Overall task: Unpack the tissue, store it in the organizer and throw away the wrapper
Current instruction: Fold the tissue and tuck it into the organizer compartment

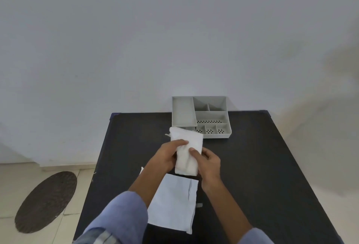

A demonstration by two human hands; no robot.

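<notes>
— Where is the tissue [186,151] just now?

— Up off the worktop [262,166], held between both hands. It is a white folded stack, standing lengthwise away from the person, its far end reaching toward the near left corner of the organizer [201,116].

— And the hands, how do they hold it?

— The left hand [167,156] is wrapped around the stack's left side, fingers curled over the top, thumb side pressed to it. The right hand [208,163] grips the right side, thumb lying on the upper face and fingers closed underneath. Both are clenched on the tissue; neither is loose.

— Does the stack touch the organizer?

— From this view its far end overlaps the organizer's near left edge, but I cannot tell whether they touch or the tissue is simply above and in front of it.

— What of the organizer itself?

— Grey, with several compartments: a long one along its left side, smaller ones to the right, some with perforated floors. It sits at the far edge of the worktop, against the wall [136,39].

— And the wrapper [174,203]?

— Flat on the worktop, on the near side of the organizer, just below the hands and between the two forearms. It is pale, roughly rectangular, with a seam or tear near its right edge.

— Anything else?

— Blue sleeves [124,214] on both arms, and a dark oval mat [46,201] on the floor, well left of the organizer.
</notes>
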